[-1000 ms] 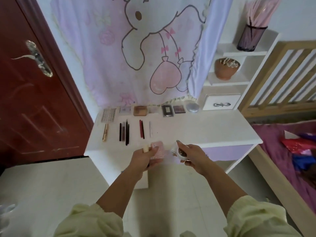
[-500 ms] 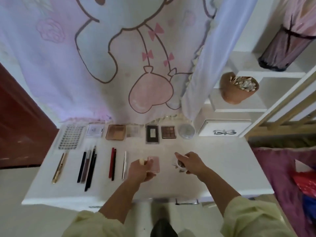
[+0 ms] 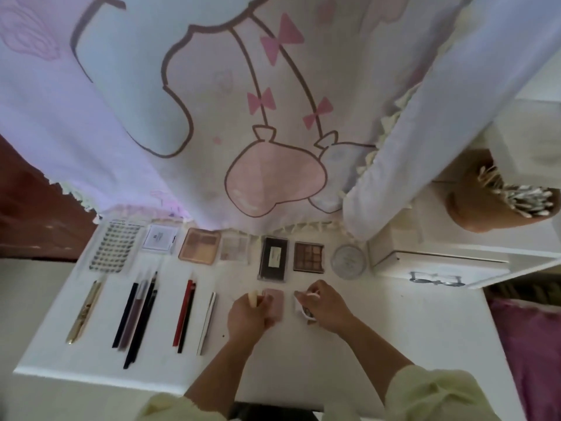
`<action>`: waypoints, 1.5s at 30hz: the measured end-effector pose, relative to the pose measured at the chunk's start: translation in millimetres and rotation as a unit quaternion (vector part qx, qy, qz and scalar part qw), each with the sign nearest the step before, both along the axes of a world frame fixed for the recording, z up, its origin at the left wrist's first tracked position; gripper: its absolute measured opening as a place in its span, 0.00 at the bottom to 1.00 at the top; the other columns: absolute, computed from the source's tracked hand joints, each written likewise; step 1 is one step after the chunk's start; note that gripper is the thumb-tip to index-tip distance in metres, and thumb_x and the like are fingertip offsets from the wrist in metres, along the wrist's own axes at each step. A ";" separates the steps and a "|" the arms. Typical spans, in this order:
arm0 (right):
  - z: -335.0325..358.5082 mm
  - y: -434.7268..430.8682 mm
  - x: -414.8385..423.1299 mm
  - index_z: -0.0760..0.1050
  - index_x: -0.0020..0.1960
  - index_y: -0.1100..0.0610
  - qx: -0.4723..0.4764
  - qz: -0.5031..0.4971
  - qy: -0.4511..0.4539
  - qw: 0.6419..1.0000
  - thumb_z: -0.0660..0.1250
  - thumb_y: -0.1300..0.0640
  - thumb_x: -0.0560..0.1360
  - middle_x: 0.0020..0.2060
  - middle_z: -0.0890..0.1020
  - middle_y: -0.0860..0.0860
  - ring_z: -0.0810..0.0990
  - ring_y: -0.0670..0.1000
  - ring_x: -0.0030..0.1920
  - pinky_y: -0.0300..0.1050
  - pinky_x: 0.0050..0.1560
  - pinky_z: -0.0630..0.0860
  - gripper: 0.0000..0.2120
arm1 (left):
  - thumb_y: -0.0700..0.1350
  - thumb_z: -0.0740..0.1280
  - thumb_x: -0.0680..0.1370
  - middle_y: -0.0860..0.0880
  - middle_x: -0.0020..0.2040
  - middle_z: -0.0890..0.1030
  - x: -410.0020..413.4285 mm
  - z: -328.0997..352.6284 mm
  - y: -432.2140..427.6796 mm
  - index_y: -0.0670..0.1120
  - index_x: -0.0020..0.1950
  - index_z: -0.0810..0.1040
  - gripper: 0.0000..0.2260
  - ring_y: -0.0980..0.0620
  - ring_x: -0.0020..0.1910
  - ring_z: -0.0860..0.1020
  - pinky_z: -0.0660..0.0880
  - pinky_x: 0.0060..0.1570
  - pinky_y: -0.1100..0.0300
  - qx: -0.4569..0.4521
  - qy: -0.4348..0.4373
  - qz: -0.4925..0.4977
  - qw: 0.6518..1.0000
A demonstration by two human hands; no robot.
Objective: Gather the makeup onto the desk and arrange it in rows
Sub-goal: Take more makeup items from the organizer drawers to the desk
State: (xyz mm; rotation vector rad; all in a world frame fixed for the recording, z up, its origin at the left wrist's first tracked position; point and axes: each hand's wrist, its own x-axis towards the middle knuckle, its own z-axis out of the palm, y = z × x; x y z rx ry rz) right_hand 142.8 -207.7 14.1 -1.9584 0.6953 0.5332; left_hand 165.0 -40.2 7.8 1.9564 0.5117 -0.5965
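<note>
As left hand [image 3: 246, 316] grips it, compact [image 3: 275, 302] juts right.

The surface [image 3: 394, 329] is white. Across the top of the frame hangs a pale lilac curtain [image 3: 121, 132] with a brown-outlined cartoon, pink bows and a pink heart. At lower left lie a gold pen [image 3: 85, 311], black pencils [image 3: 142, 317], a red pencil [image 3: 183, 314] and a silver pen [image 3: 208, 322]. At centre are a black case [image 3: 273, 262], a brown checkered palette [image 3: 308, 257], a pink compact [image 3: 274, 303] and a small white piece [image 3: 300, 308]. The sleeves [image 3: 431, 393] are pale yellow-green.

Cartoon curtain [image 3: 212, 132] behind; brown pot [image 3: 473, 205] (shelf, rt).
</note>
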 end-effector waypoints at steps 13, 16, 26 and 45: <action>-13.5 12.3 -9.5 0.67 0.61 0.58 -0.113 0.009 -0.055 0.992 0.67 0.45 0.76 0.53 0.69 0.53 0.74 0.53 0.48 0.42 0.47 0.69 0.21 | 0.54 0.69 0.75 0.46 0.42 0.81 -0.6 -21.6 11.3 0.46 0.46 0.77 0.11 0.54 0.30 0.81 0.73 0.25 0.67 0.088 -0.050 -0.064 0.993; -12.7 3.9 -10.7 0.71 0.56 0.57 -0.058 -0.059 -0.082 0.993 0.72 0.47 0.73 0.49 0.75 0.52 0.77 0.51 0.44 0.41 0.41 0.73 0.19 | 0.52 0.69 0.76 0.46 0.37 0.80 0.3 -17.1 19.6 0.44 0.43 0.75 0.11 0.52 0.29 0.80 0.80 0.36 0.52 0.068 -0.050 -0.059 0.995; -10.6 -31.5 -8.6 0.77 0.51 0.59 -0.015 -0.172 -0.082 0.982 0.75 0.56 0.71 0.44 0.81 0.51 0.79 0.50 0.45 0.40 0.43 0.73 0.12 | 0.50 0.62 0.80 0.53 0.46 0.78 13.3 -11.5 43.3 0.45 0.61 0.77 0.13 0.54 0.43 0.75 0.70 0.42 0.61 0.143 -0.107 -0.123 0.976; -19.2 -23.3 -18.1 0.75 0.61 0.54 -0.181 -0.051 -0.106 0.976 0.70 0.52 0.74 0.57 0.73 0.51 0.75 0.53 0.57 0.46 0.56 0.74 0.16 | 0.50 0.61 0.81 0.49 0.62 0.72 6.6 -12.0 46.0 0.55 0.71 0.63 0.19 0.51 0.51 0.77 0.76 0.46 0.58 0.184 -0.138 -0.223 0.947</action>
